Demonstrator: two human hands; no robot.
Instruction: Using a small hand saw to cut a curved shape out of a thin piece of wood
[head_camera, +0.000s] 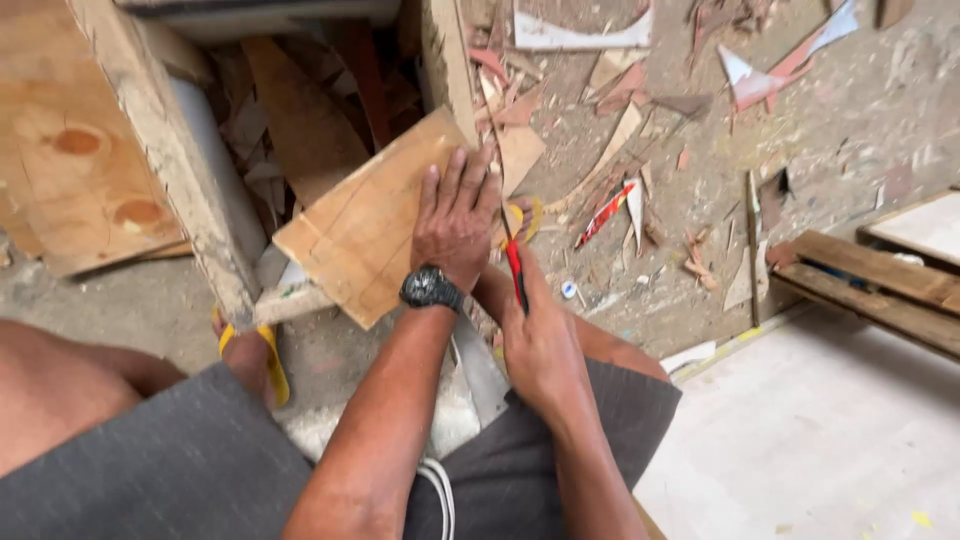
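pressing plywood piece (365, 235), left hand (455, 225) fingers spread flat; right hand (540, 340) fingers wrapped around red-handled saw (515, 270).

A dusty concrete floor (850, 110) lies strewn with wood scraps (620, 130); planks (880, 275) rest on a pale board (800, 430) in daylight.

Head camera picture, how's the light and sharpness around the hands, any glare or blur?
Head view: soft, even daylight with no hard shadows; the left hand pressing on the plywood piece is sharp, and so is the wristwatch; the right hand and its red-handled tool look slightly soft; the pale board at lower right is bright but not blown out; the edges bend a little from the wide lens.
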